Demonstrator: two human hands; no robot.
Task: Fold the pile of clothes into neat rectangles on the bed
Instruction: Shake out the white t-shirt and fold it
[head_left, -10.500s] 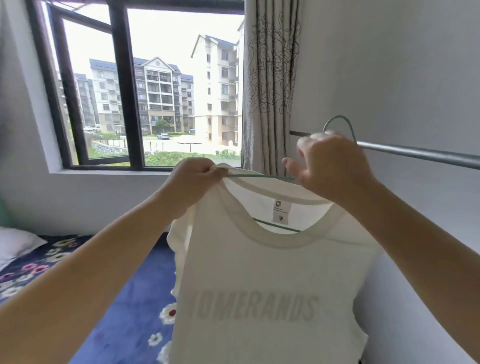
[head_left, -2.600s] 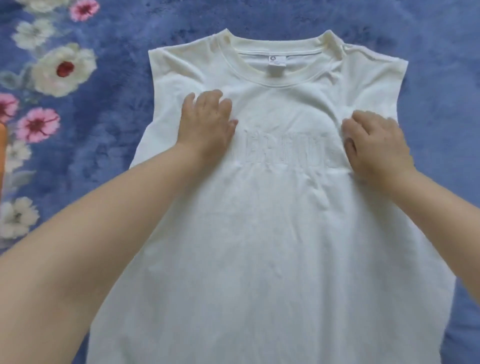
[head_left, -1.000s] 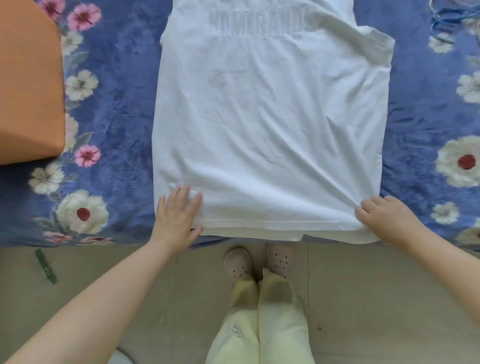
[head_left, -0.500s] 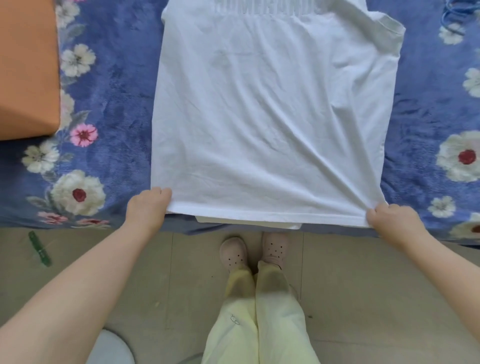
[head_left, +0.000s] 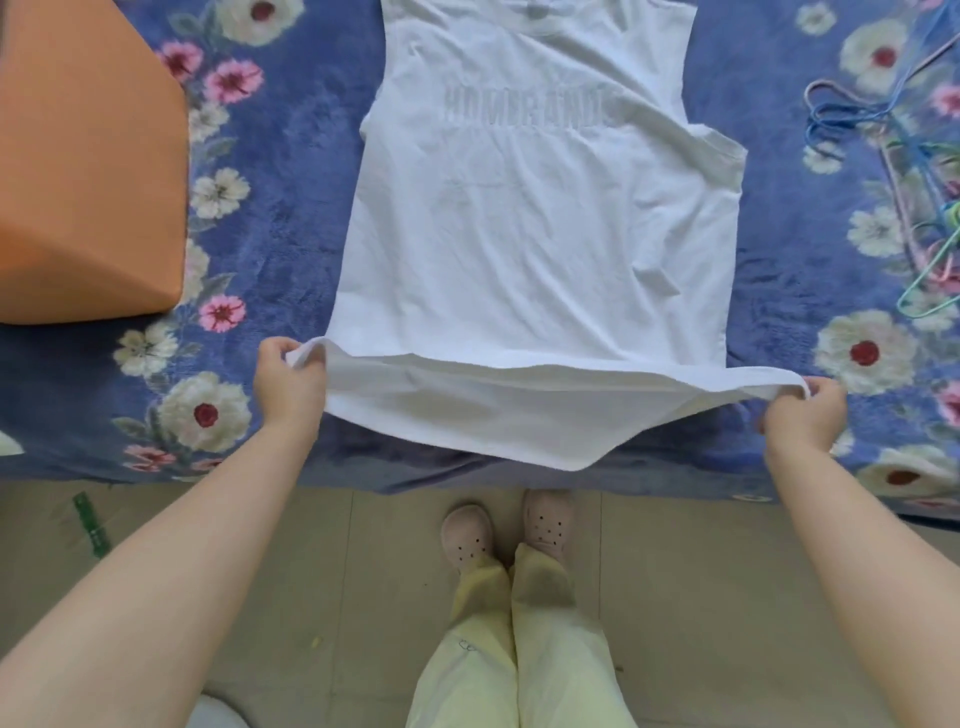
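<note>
With the white shirt (head_left: 535, 234) lying front-up on the bed (head_left: 291, 218), its collar at the far end, the left hand (head_left: 289, 382) and right hand (head_left: 802, 410) each pinch a bottom corner of the hem between curled fingers, lifting it so the cloth sags between them. This looks like the first fold; next, I'd guess, both corners should travel toward the collar together, kept level.

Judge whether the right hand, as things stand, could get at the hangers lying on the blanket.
Probably not at once. The right hand pinches the hem corner of the white shirt, so it is occupied. The hangers lie uncovered further up the blanket, on its side.
</note>
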